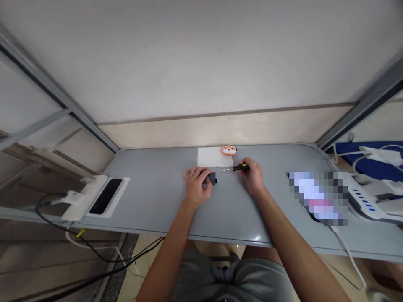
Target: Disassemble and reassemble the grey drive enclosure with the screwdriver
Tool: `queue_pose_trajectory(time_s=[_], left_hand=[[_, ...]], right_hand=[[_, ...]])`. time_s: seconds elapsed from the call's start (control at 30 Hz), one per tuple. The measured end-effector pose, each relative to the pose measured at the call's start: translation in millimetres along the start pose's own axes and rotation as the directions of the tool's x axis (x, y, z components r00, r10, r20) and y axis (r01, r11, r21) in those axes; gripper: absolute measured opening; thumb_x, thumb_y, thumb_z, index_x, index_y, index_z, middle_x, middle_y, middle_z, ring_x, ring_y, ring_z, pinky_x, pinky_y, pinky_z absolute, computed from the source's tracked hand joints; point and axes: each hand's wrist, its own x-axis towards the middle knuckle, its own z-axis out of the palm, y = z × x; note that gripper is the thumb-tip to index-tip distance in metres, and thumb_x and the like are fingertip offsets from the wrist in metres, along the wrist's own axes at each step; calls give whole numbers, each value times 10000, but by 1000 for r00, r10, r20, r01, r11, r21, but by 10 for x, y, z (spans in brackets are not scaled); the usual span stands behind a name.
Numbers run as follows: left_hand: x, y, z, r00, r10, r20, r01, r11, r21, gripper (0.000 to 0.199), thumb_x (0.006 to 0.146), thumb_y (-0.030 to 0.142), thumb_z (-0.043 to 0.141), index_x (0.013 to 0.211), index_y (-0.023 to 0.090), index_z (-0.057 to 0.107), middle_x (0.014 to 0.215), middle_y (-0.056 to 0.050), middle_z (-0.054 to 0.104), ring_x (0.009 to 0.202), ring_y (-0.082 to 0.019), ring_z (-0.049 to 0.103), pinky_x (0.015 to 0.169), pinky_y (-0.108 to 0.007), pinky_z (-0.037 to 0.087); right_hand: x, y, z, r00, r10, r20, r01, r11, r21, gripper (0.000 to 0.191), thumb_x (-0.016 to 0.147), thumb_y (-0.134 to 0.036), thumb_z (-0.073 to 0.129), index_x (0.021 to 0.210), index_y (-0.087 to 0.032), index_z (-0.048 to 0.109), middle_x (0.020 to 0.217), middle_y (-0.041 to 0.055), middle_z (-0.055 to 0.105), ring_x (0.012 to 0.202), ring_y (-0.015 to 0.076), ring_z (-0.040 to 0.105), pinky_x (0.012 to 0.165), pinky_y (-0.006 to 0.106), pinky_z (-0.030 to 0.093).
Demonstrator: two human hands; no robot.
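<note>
Near the middle of the grey table (157, 188), my left hand (197, 184) is wrapped over a small dark grey device (213, 179), hiding much of it. My right hand (252, 174) grips the black and yellow handle of a screwdriver (240, 167). Its thin metal shaft points left, and the tip is beside my left fingers at the device's far side; whether it touches is too small to tell. Just beyond the hands lies a white paper (211, 157), with an orange and white animal-faced case (228, 150) at its right end.
A dark-screened phone (107, 196) and a white power strip (86, 195) with plugs and cables lie at the left. At the right are a blurred-out lit phone (315, 199) on a cable and a white charger station (365, 201). Metal posts frame both sides.
</note>
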Motion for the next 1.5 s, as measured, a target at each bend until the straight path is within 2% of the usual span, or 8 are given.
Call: queue_pose_trajectory(time_s=[0.2,0.43,0.57,0.73,0.93,1.1,1.23,1.5], left_hand=[[-14,5,56,997,68,-44,-67,997,26,310,866,99,579,1080,264,731,1040,-45,764,986,-243,661,943,-437,361],[-28,-11,109,994,111,2,-111,992,52,324,909,117,601,1152,278,743,1077,-48,763,1021,-234,661,953,-422,376],[-31,-2,105,996,79,29,-80,995,55,324,929,126,599,1167,289,749,1093,-46,764,1047,-234,661,993,-426,381],[-31,15,91,996,46,81,-50,998,46,350,939,131,569,1185,295,757,1114,-60,759,1066,-248,659,1022,-441,388],[-33,22,99,997,8,82,-10,1000,28,355,928,125,581,1182,298,758,1125,-63,757,1101,-250,658,1037,-443,397],[-40,-28,34,1000,8,24,-8,1000,-23,362,871,104,593,1159,275,730,1211,-69,738,1212,-275,635,1061,-448,423],[-37,-178,-10,995,-91,-27,86,985,-152,477,766,56,565,1197,236,660,1242,-96,695,1206,-286,635,1069,-465,484],[-44,-275,132,961,-254,108,275,848,-454,392,835,111,626,1209,228,625,1169,-82,723,1105,-233,712,1025,-421,584]], right_hand=[[13,10,-29,999,9,-33,-7,999,33,289,721,-492,739,691,-230,621,643,-21,638,510,125,533,454,280,370],[50,16,-28,991,69,-116,-54,990,132,253,695,-450,730,687,-234,599,669,-18,639,520,117,531,427,264,386],[73,30,-29,986,94,-134,-69,981,179,246,680,-430,735,688,-240,580,661,-23,629,522,114,518,407,250,392],[128,47,-84,992,41,-117,-20,984,174,286,712,-470,722,700,-244,547,680,-20,618,528,114,532,408,261,401],[139,27,-80,987,61,-149,-33,982,188,292,686,-484,725,702,-239,567,680,-17,636,484,102,494,384,264,329],[110,42,-37,982,79,-172,-51,986,159,288,707,-485,728,725,-228,600,695,-13,654,492,110,515,405,273,324],[118,56,-31,984,63,-169,-39,989,141,300,735,-502,711,735,-225,596,680,-20,640,494,113,522,419,280,317],[156,72,-75,976,-6,-220,28,995,97,306,737,-527,679,715,-229,611,652,-23,627,495,116,530,415,265,359]])
